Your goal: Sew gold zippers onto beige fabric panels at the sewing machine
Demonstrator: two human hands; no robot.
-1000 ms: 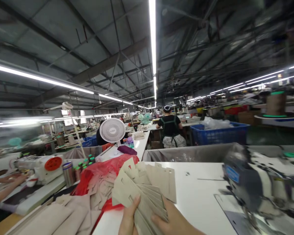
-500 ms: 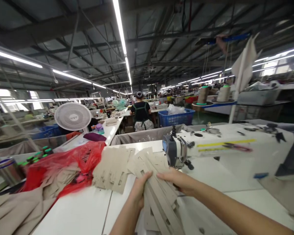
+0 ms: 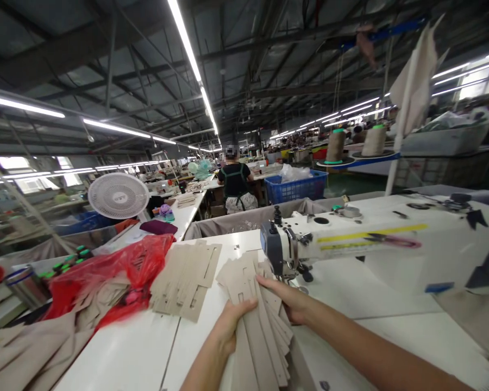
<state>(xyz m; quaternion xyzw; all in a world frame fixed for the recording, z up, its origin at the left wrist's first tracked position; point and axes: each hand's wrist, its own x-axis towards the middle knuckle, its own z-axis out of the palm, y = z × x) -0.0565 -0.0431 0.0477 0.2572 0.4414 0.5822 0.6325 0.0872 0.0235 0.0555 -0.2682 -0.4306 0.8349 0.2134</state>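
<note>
Both my hands are closed around a fanned stack of beige fabric pieces [image 3: 255, 336] with small slots cut in them. My left hand [image 3: 232, 323] grips the stack's left side, thumb lying on top. On the right side, my right hand [image 3: 287, 298] holds it with the thumb over the upper pieces; its other fingers are mostly hidden below. Another spread of beige pieces [image 3: 185, 277] lies on the white table [image 3: 118, 347] to the left. Just right of my hands stands the head of a white sewing machine [image 3: 350, 233].
A red plastic bag [image 3: 122, 266] with beige pieces sits at left, near a steel cup [image 3: 27, 285] and a white fan [image 3: 119, 196]. Thread cones [image 3: 336, 145] stand at right. A co-worker [image 3: 235, 182] sits ahead, beside a blue basket [image 3: 295, 187].
The held pieces have come away from the spread on the left and now fan out more to the lower right. Both hands are still on the stack. The view has shifted slightly.
</note>
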